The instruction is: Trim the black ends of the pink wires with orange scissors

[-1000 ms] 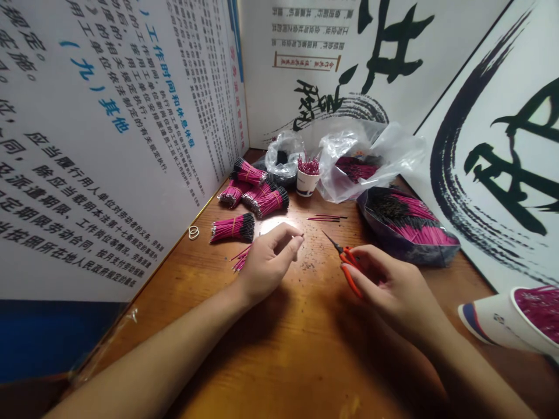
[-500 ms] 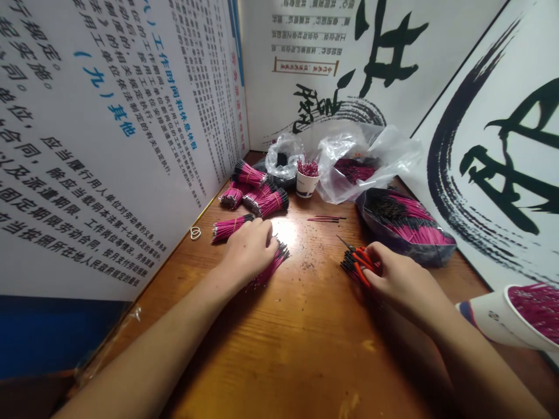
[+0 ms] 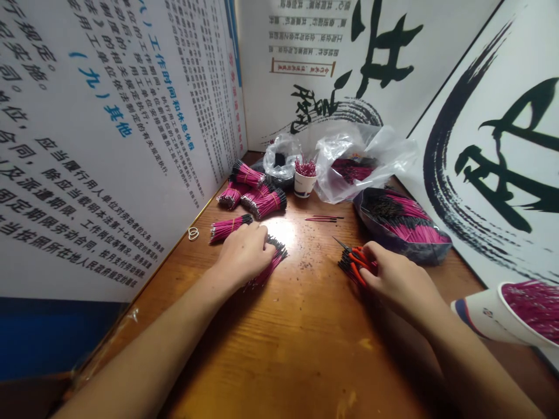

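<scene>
My left hand point(image 3: 244, 255) is closed over a loose bunch of pink wires point(image 3: 269, 265) that lies on the wooden table point(image 3: 297, 343); their dark tips stick out past my fingers. My right hand point(image 3: 395, 278) grips orange-handled snips point(image 3: 354, 257) and rests on a second bunch of pink wires point(image 3: 346, 263) with dark ends. A tied pink bundle point(image 3: 229, 227) lies just behind my left hand.
Several tied pink bundles point(image 3: 257, 195) are stacked near the left board. A small cup of wires point(image 3: 304, 177), clear plastic bags point(image 3: 362, 166) and a dark bag of wires point(image 3: 402, 224) stand at the back. A tipped paper cup point(image 3: 506, 314) lies at right. A rubber band point(image 3: 193, 234) lies at left.
My left hand dropped from a raised pinch onto a wire bunch on the table. My right hand moved down with the snips onto another bunch. Little has moved in the last half second.
</scene>
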Demonstrator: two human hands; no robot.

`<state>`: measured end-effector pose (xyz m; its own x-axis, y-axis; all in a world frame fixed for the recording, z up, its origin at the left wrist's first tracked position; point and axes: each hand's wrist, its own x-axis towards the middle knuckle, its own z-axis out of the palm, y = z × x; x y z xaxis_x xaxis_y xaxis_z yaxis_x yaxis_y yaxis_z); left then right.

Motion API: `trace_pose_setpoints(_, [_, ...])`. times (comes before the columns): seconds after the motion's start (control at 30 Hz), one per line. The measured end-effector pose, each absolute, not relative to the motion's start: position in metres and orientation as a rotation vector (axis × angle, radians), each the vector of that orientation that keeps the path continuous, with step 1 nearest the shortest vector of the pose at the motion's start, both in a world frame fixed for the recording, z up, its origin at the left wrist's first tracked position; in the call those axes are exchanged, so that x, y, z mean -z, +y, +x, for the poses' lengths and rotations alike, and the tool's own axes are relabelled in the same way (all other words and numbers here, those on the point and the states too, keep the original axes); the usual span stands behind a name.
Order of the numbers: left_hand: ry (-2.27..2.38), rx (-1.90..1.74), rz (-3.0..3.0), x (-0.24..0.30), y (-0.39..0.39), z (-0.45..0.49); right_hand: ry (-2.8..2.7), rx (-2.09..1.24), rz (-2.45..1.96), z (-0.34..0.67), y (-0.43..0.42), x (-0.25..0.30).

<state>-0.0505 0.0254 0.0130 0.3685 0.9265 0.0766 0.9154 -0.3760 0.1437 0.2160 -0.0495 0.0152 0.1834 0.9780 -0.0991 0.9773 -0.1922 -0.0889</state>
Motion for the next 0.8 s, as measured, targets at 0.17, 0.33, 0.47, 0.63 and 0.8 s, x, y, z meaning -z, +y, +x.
trace_pose_setpoints(0.17, [1.724, -0.216, 2.521, -0.015, 0.025, -0.051, -1.904, -0.168, -2.271, 0.215, -0.052, -0.015])
trace_pose_setpoints(0.33, [1.693, -0.326, 2.482, -0.017, 0.024, -0.048, -2.062, -0.347, -2.178, 0.211, -0.055, -0.015])
trace_pose_setpoints(0.47, [1.567, -0.508, 2.461, -0.016, 0.021, -0.042, -2.138, -0.377, -2.194, 0.210, -0.054, -0.012])
trace_pose_setpoints(0.63, [1.399, -0.612, 2.423, -0.013, 0.015, -0.038, -2.161, -0.308, -2.216, 0.208, -0.055, -0.011])
trace_pose_setpoints(0.8, [1.343, -0.630, 2.375, -0.010, 0.013, -0.036, -2.187, -0.253, -2.233, 0.202, -0.055, -0.011])
